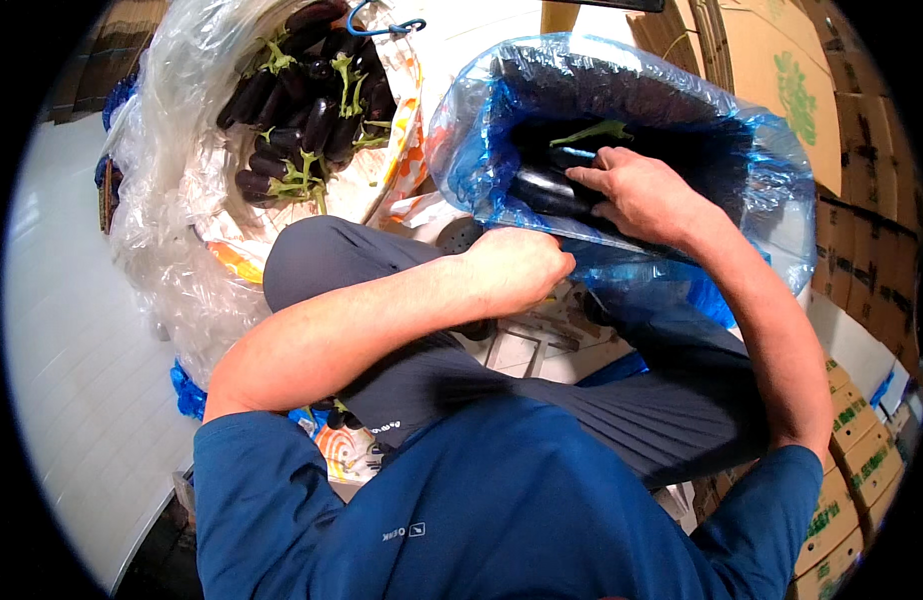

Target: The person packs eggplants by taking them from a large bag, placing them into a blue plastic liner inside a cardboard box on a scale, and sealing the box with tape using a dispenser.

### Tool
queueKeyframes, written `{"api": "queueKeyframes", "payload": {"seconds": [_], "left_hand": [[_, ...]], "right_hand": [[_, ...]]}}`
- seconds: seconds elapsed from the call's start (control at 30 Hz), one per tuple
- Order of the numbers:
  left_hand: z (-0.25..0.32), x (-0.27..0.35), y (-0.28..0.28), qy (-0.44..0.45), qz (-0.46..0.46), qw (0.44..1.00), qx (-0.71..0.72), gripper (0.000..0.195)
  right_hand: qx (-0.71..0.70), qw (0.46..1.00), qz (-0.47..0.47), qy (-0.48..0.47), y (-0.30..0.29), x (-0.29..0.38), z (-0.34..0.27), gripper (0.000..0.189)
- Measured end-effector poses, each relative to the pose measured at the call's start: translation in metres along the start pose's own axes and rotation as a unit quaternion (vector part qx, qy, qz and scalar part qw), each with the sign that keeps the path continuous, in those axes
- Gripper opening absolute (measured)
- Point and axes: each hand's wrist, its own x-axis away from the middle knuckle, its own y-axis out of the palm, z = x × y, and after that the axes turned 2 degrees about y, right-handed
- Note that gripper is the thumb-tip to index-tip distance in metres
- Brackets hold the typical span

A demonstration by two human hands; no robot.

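My right hand (634,187) reaches into a box lined with a blue plastic bag (461,150), its fingers over a dark, glossy eggplant (544,187) with their tips near it. A green stem (593,133) shows just beyond those fingers. My left hand (525,266) is at the near edge of the lined box, its fingers curled and turned away, so what they hold is hidden. To the left, a round container lined with a pale sack (349,195) holds several eggplants (319,124) with green stems.
Crumpled clear plastic (161,172) hangs around the sack's left side. A blue hook (386,30) lies at its top rim. Cardboard boxes (836,502) are stacked at the lower right, and flattened cardboard (776,82) stands at the upper right. My knees flank the space below the containers.
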Motion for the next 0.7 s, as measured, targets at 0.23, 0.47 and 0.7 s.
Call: {"api": "queueKeyframes", "payload": {"seconds": [0.23, 0.47, 0.7], "left_hand": [[0.009, 0.001, 0.003, 0.015, 0.007, 0.999, -0.031, 0.023], [0.022, 0.030, -0.004, 0.038, -0.088, 0.995, -0.027, 0.039], [0.008, 0.141, -0.082, 0.099, 0.242, 0.957, 0.124, 0.033]], "right_hand": [[-0.006, 0.998, 0.010, 0.057, 0.002, 0.011, 0.000, 0.052], [-0.104, 0.985, 0.122, 0.059, -0.050, 0.041, -0.007, 0.043], [-0.141, 0.974, 0.154, 0.089, -0.056, 0.085, -0.035, 0.055]]}}
